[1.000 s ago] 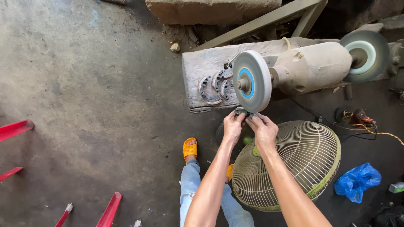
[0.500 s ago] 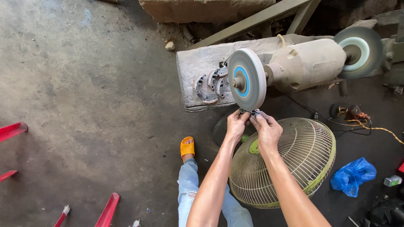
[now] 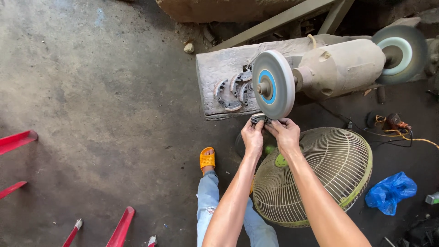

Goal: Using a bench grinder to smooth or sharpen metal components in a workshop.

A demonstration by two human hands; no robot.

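Metal piece [image 3: 259, 119] under grinding wheel [image 3: 273, 84], both hands unmoved.

The floor is stained grey concrete [image 3: 91, 91]. Left of a cream electric fan [image 3: 320, 178] lying on it, red metal bars [image 3: 18, 139] jut in. A blue plastic bag [image 3: 391, 192] lies right of the fan; slanted wooden beams [image 3: 283, 18] stand beyond it.
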